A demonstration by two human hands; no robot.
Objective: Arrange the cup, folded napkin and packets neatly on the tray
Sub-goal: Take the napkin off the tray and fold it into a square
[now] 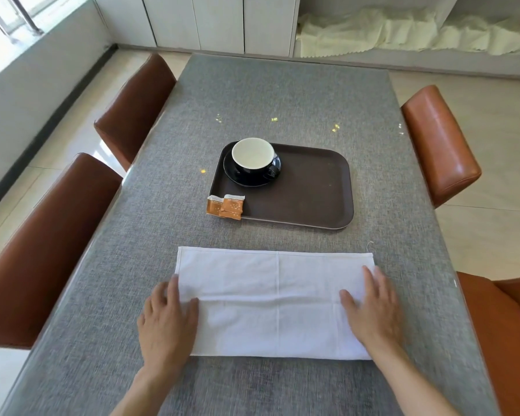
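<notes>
Napkin (275, 298): white cloth, lying flat on the near part of the grey table (282, 94), folded into a wide band with a crease running left to right across the middle, not on the tray yet
Left hand (167, 321): resting palm down on the napkin's left end, fingers spread, thumb lying along the crease, nothing pinched that I can see
Right hand (373, 313): pressing flat on the right end, fingers apart and pointing away, also not gripping anything
Tray (312, 190): dark brown, sitting just beyond the napkin, middle of the table, right half bare
Cup (253, 159): black outside, pale inside, sitting upright on a black saucer (246, 180) in the tray's far left corner, handle pointing right and near
Packets (225, 206): two orange ones, overlapping each other, hanging over the tray's near left corner, partly on the rim and partly off toward the table
Chairs (42, 250): brown leather, standing along both sides of the table
</notes>
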